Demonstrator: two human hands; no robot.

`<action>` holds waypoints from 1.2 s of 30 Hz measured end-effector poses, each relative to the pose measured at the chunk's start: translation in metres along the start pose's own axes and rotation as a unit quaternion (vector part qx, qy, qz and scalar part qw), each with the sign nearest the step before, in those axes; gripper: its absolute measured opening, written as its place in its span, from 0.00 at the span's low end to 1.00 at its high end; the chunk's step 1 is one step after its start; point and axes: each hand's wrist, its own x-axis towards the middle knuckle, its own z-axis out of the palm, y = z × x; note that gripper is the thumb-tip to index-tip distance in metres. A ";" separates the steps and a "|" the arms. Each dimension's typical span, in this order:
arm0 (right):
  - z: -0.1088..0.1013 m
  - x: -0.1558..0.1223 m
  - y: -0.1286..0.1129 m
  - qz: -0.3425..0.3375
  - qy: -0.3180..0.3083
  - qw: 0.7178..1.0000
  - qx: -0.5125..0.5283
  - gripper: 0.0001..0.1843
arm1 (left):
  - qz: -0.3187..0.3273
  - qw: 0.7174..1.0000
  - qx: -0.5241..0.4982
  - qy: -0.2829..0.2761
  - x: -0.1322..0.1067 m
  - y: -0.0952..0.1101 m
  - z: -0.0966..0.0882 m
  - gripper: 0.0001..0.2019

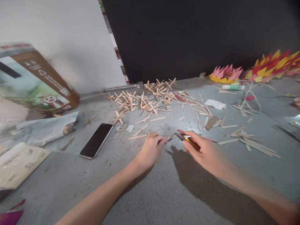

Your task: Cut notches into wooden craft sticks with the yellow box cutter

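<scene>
My left hand (152, 147) is closed in a pinch, low over the grey surface. From its fingertips a short wooden craft stick (169, 137) points to the right. My right hand (201, 147) is wrapped round a yellow and black box cutter (192, 143), whose front end faces left toward the stick. Between the cutter's tip and the stick I see only a small gap; whether they touch is hard to tell. Beyond both hands lies a heap of crossed craft sticks (142, 103). Loose craft sticks (254, 143) are scattered to the right.
A smartphone (97, 140) lies left of my left hand. Farther left stand a brown printed box (44, 81) and plastic packets (21, 162). At the back right are pink and yellow paper crowns (226, 75), a glue stick (233, 87) and a white cable (259, 104).
</scene>
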 end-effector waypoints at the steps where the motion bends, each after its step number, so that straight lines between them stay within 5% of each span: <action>1: -0.004 0.003 0.005 -0.028 0.002 0.998 -0.047 0.17 | -0.008 1.000 -0.005 0.002 0.001 -0.001 -0.001 0.07; 6: -0.016 0.020 0.029 -0.242 -0.027 0.949 -0.198 0.15 | 0.037 0.999 0.013 0.024 0.003 -0.006 -0.004 0.05; 11: -0.018 0.039 0.033 -0.323 -0.080 0.906 -0.261 0.18 | 0.064 0.997 -0.011 0.045 0.005 -0.013 -0.004 0.07; 19: -0.015 0.052 0.027 -0.368 -0.143 0.861 -0.322 0.27 | 0.056 0.996 -0.038 0.063 0.007 -0.021 0.000 0.06; 25: -0.010 0.054 0.032 -0.363 -0.125 0.881 -0.277 0.28 | 0.052 0.996 -0.039 0.062 0.007 -0.023 0.001 0.05; 36: -0.009 0.056 0.032 -0.375 -0.132 0.865 -0.305 0.29 | 0.054 0.996 -0.037 0.063 0.008 -0.024 0.002 0.05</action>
